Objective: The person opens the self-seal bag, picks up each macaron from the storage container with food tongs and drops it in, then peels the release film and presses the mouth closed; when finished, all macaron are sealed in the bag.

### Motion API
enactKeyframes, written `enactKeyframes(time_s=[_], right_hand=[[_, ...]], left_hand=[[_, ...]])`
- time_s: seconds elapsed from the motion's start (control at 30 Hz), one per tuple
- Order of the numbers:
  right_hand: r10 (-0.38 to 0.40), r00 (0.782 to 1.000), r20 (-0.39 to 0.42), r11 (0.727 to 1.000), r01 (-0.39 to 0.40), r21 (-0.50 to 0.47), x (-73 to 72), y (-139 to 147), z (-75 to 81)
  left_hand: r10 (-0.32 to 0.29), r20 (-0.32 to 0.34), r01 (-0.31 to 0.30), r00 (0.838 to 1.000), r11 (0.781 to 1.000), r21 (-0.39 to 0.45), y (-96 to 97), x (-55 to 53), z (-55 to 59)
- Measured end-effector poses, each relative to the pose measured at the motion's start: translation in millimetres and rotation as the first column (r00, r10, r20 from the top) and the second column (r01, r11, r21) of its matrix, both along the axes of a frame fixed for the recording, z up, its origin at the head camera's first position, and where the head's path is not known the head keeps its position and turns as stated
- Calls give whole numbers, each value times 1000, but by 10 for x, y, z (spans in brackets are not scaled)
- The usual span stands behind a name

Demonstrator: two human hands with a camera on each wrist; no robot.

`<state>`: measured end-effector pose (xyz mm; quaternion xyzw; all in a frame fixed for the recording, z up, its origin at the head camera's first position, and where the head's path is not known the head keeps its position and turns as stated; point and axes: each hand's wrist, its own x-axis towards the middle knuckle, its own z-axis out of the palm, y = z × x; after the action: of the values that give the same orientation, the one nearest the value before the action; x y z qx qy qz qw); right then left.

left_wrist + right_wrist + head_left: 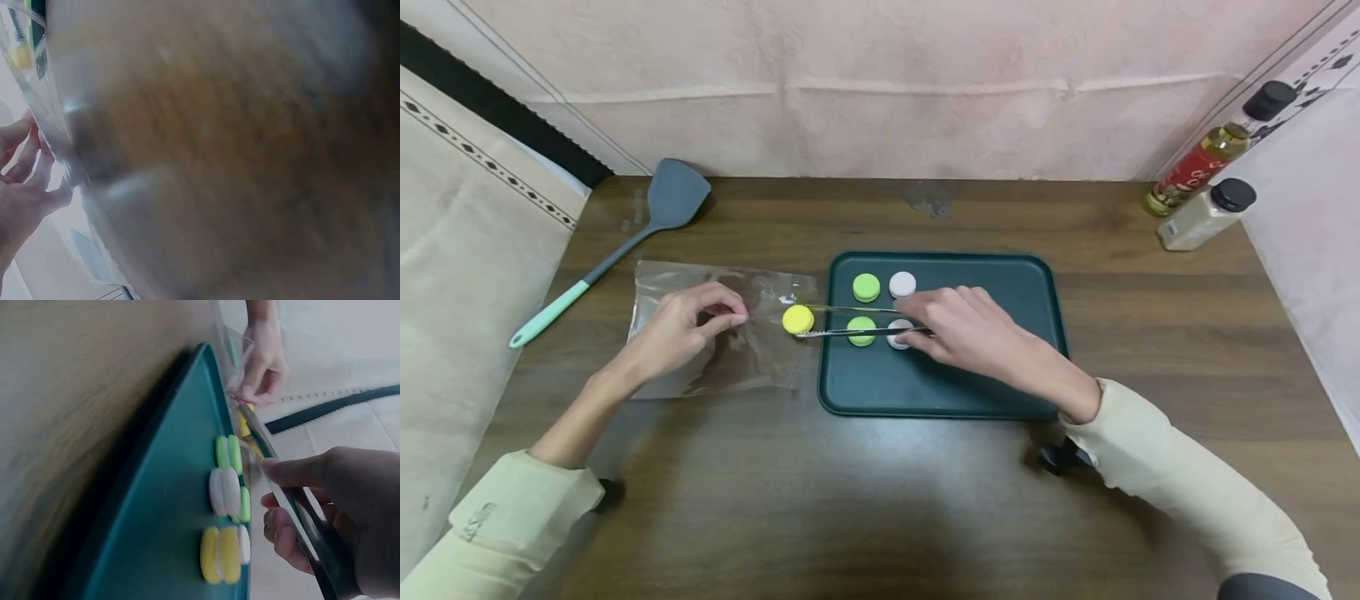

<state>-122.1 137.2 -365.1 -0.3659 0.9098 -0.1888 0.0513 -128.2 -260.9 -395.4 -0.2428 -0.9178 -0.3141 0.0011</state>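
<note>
My left hand (692,323) pinches the edge of a clear plastic bag (760,358) lying on the table. With my right hand (977,333) I grip metal tongs (294,515), whose tips reach left past the tray over the bag. Between those tips is a yellow macaron (797,319), overlapping the bag in the head view. Two green macarons (866,287) and two white macarons (902,284) sit on the dark green tray (925,392) beneath the tongs. Another yellow macaron (220,555) on the tray shows in the right wrist view, but my right hand hides it from above.
A grey spatula (673,200) with a mint handle lies at the back left. At the back right stand an oil bottle (1195,171) and a black-capped jar (1202,218). Pale cloth (925,125) hangs behind the wooden table (880,500).
</note>
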Motion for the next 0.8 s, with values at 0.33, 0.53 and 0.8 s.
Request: enactKeyframes(time_s=[0.33, 0.53, 0.8], right_hand=[[54, 998, -11, 999, -54, -1, -104, -395, -70], [56, 998, -20, 998, -57, -8, -128, -562, -85], [28, 999, -39, 1000, -27, 9, -174, -691, -97]], left_hand=[[18, -8, -18, 1000, 999, 39, 37, 51, 28], [27, -59, -21, 998, 995, 96, 13, 54, 23], [75, -51, -65, 996, 983, 174, 2, 55, 9]])
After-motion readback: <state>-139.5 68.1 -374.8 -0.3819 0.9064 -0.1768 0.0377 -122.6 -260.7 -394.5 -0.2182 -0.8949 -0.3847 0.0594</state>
